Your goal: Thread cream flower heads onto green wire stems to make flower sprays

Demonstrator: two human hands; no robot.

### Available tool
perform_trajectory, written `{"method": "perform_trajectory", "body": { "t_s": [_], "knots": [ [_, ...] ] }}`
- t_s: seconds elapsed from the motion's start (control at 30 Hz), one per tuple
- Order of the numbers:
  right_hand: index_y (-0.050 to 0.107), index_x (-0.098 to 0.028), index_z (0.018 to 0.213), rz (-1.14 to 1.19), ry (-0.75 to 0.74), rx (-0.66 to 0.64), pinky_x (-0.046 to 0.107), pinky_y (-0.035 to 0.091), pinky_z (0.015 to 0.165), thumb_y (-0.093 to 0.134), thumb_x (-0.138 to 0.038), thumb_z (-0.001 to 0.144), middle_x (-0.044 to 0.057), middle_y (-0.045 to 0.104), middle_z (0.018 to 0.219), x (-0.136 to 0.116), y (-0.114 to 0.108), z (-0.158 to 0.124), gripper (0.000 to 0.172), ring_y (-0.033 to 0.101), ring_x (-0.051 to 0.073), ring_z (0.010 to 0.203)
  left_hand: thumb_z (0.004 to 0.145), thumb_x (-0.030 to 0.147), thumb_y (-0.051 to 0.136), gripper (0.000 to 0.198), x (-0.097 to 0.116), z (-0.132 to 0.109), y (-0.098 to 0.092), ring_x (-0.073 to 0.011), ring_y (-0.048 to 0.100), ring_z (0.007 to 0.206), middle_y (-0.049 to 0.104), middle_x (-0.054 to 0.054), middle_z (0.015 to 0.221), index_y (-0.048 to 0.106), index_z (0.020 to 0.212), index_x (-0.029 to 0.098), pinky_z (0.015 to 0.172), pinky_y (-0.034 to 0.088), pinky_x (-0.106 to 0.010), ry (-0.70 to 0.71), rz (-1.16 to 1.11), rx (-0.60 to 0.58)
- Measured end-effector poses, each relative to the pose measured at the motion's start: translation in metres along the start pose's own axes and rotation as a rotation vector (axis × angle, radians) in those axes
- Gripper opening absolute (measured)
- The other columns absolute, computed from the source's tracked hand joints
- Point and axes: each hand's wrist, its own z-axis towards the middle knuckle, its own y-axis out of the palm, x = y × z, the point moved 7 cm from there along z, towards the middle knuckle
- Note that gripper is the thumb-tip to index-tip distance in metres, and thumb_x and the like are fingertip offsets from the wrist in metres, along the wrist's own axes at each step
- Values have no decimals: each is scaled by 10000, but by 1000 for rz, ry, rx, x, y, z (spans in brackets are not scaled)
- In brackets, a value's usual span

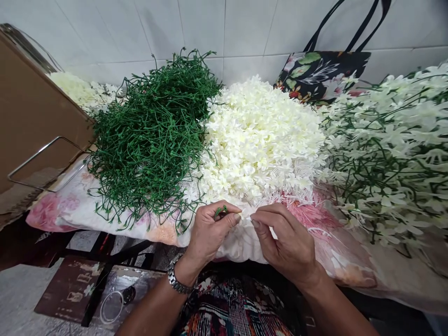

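My left hand (213, 228), with a metal watch on the wrist, is closed in a pinch. A short piece of green plastic flower stem (221, 211) shows between its thumb and forefinger. Facing it, my right hand (285, 233) pinches thumb to fingers at a small white artificial flower (246, 216), partly hidden and blurred between the two hands. Beyond my left hand lies a big tangled heap of green plastic stems (150, 126). A heap of loose white artificial flowers (262, 135) stands in front of both hands.
A floral cloth (168, 231) lies beneath the heaps. Finished-looking white flower sprays (392, 158) fill the right side. A black floral bag (325, 74) leans on the tiled wall. A cardboard box (42, 102) and a bent metal wire frame (42, 149) stand at the left.
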Motion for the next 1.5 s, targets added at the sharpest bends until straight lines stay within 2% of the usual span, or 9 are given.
{"method": "perform_trajectory", "body": {
  "t_s": [0.23, 0.4, 0.57, 0.73, 0.97, 1.07, 1.17, 1.3, 1.5],
  "knots": [
    [589, -162, 799, -41, 142, -159, 270, 481, 617, 499, -89, 828, 60, 589, 742, 27, 2, -8, 119, 567, 143, 688, 446, 248, 829, 232, 0, -1, -5, 6, 224, 327, 376, 88, 400, 666, 569, 139, 357, 154, -163, -116, -267, 28],
    [599, -156, 801, 47, 161, -160, 249, 450, 593, 499, -85, 825, 30, 577, 685, 3, -9, 7, 125, 542, 123, 645, 478, 252, 834, 201, 2, -5, -3, 7, 250, 337, 442, 57, 449, 697, 585, 149, 354, 161, -158, -87, -325, -48],
    [610, -136, 759, 87, 180, -213, 262, 434, 572, 469, -89, 840, 33, 553, 645, -16, 0, 14, 169, 528, 131, 619, 574, 248, 788, 107, 6, -9, -5, -13, 331, 394, 538, 20, 581, 733, 638, 183, 359, 211, -159, 64, -226, -88],
    [610, -121, 728, 65, 142, -218, 271, 433, 571, 468, -79, 843, 44, 550, 640, -15, 5, 9, 188, 522, 139, 624, 689, 146, 696, 81, 26, -15, -6, -106, 548, 617, 638, -12, 658, 741, 730, 200, 527, 411, -196, 380, 156, -102],
    [584, -122, 694, 16, 100, -250, 284, 434, 583, 458, -57, 847, 49, 547, 646, -14, 10, 3, 209, 525, 152, 645, 710, 47, 614, 128, 41, -23, 6, -98, 556, 579, 618, -4, 613, 696, 702, 145, 543, 430, -192, 574, 419, -135],
    [572, -126, 724, 66, 154, -245, 275, 432, 563, 444, -64, 856, 39, 539, 640, -11, 10, 1, 194, 519, 143, 630, 702, 54, 620, 115, 37, -22, 5, -92, 531, 552, 591, 11, 580, 679, 672, 147, 520, 410, -189, 551, 386, -133],
    [569, -124, 879, 160, 232, -227, 273, 467, 613, 496, -125, 852, 52, 572, 746, -5, 7, -1, 77, 543, 144, 702, 716, 135, 656, 52, 24, -18, -4, -87, 502, 531, 587, 19, 588, 677, 676, 160, 500, 389, -194, 416, 244, -87],
    [495, -130, 1130, 183, 235, -228, 338, 502, 767, 580, -266, 817, 119, 575, 1028, -4, 8, -2, 352, 556, 200, 943, 718, 206, 681, 49, 11, -18, -10, -92, 504, 548, 591, 20, 611, 676, 685, 171, 523, 392, -204, 319, 160, -40],
    [584, -145, 884, 239, 233, -168, 248, 470, 583, 518, -97, 833, 31, 595, 700, -2, 11, -4, 96, 561, 125, 660, 741, 224, 658, 89, 13, -22, -3, -93, 482, 541, 582, 14, 594, 678, 677, 165, 524, 381, -207, 273, 237, -49]
  ]
}}
